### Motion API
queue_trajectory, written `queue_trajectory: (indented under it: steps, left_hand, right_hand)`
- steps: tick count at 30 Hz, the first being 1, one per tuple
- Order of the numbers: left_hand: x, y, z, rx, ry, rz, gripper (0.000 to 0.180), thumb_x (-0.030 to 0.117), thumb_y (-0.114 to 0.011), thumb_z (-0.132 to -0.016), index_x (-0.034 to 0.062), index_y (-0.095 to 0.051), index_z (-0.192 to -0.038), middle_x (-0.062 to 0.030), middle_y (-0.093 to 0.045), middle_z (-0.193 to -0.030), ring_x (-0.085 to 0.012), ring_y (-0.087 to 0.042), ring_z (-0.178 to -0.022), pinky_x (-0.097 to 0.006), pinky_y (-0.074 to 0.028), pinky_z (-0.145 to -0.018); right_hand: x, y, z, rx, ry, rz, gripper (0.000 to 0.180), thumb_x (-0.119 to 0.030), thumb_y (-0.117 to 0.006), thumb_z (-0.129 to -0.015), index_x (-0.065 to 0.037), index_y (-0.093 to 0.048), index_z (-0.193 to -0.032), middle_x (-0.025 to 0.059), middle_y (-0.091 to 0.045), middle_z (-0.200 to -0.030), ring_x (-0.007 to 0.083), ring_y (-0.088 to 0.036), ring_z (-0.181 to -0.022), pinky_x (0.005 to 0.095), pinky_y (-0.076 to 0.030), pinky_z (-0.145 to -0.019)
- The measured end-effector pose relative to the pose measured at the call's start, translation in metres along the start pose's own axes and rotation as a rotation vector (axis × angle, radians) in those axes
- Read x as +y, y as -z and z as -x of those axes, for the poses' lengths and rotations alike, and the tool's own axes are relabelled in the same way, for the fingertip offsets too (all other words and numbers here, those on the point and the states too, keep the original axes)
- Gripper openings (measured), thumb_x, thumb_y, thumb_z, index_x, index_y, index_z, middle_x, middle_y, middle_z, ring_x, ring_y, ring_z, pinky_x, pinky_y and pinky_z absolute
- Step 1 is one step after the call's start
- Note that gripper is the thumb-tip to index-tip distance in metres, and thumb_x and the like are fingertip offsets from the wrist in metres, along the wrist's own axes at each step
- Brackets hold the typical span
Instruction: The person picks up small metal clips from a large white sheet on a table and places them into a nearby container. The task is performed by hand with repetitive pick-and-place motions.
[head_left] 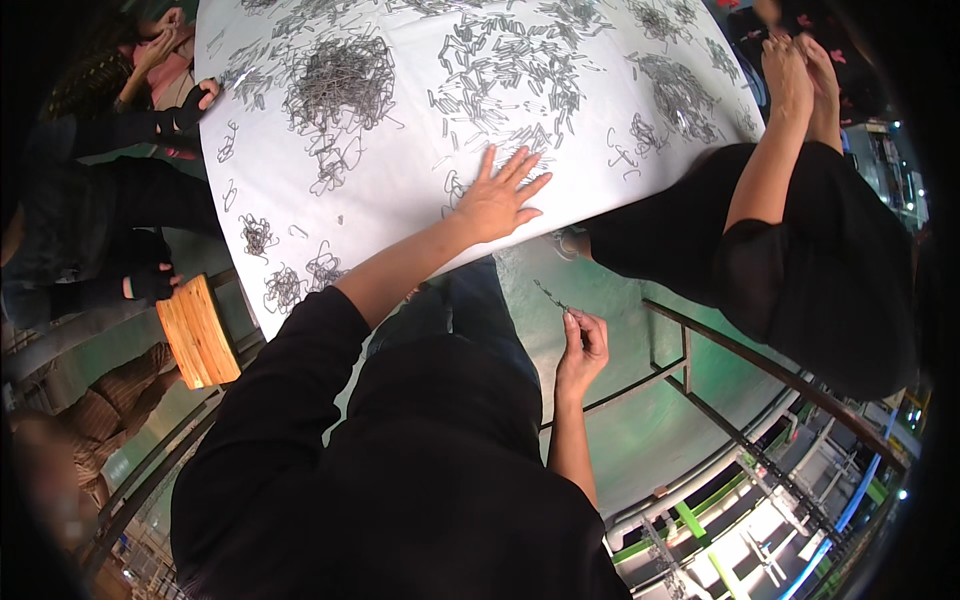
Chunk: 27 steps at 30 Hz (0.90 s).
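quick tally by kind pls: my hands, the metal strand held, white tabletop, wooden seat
Hands: 2 (left hand, right hand)
Metal strand: 1
White tabletop: 1
Wooden seat: 1
Total: 5
Left out: loose metal pieces, too many to count

Black sleeved top [440,470], dark blue jeans [488,305]

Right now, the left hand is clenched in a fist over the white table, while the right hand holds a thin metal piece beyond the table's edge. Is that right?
Not quite: the head view shows the left hand open and spread, not clenched. It is over the white table, and the right hand does hold a thin metal piece beyond the table's edge.
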<state>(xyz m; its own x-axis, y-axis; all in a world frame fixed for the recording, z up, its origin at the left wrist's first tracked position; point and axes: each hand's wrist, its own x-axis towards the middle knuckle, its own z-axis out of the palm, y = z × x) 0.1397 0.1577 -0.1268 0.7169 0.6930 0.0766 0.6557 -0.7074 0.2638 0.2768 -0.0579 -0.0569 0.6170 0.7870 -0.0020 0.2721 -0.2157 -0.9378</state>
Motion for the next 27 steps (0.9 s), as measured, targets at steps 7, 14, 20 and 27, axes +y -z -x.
queue_trajectory:
  steps: [7,14,20,27]
  left_hand:
    - [-0.017,0.014,0.004,0.282,0.186,0.328,0.026,0.021,-0.069,-0.082,0.015,-0.067,-0.106,-0.0047,-0.058,-0.115,-0.0246,-0.046,-0.117,-0.044,-0.034,-0.097]
    - [-0.005,0.011,-0.01,0.274,0.089,0.213,0.014,0.022,-0.07,-0.081,0.0144,-0.067,-0.093,0.0009,-0.061,-0.096,-0.0195,-0.052,-0.101,-0.038,-0.036,-0.086]
    - [-0.004,0.017,-0.028,0.032,0.18,0.12,0.012,0.022,-0.068,-0.082,0.0139,-0.066,-0.091,-0.0009,-0.062,-0.095,-0.0203,-0.055,-0.099,-0.04,-0.039,-0.084]
    - [-0.014,0.028,-0.009,0.188,0.343,0.527,0.012,0.018,-0.066,-0.086,0.0087,-0.063,-0.092,-0.0083,-0.068,-0.088,-0.0251,-0.061,-0.088,-0.038,-0.048,-0.076]
  right_hand:
    - [-0.02,0.0,0.01,-0.05,-0.031,0.042,0.005,-0.005,-0.07,-0.083,-0.001,-0.069,-0.085,0.0045,-0.064,-0.086,0.0133,-0.058,-0.082,0.0256,-0.045,-0.074]
    - [-0.035,-0.002,0.024,-0.094,0.028,0.031,0.008,-0.006,-0.072,-0.08,-0.001,-0.071,-0.086,0.0058,-0.064,-0.085,0.0144,-0.059,-0.08,0.0264,-0.045,-0.074]
    - [-0.043,-0.011,0.033,-0.125,0.071,0.027,0.008,-0.003,-0.073,-0.079,-0.001,-0.071,-0.087,0.0058,-0.063,-0.082,0.0135,-0.059,-0.073,0.0257,-0.047,-0.07]
    - [-0.051,-0.029,0.04,-0.17,0.11,-0.002,0.008,-0.004,-0.073,-0.077,-0.001,-0.071,-0.085,0.007,-0.064,-0.079,0.0153,-0.059,-0.071,0.0271,-0.046,-0.068]
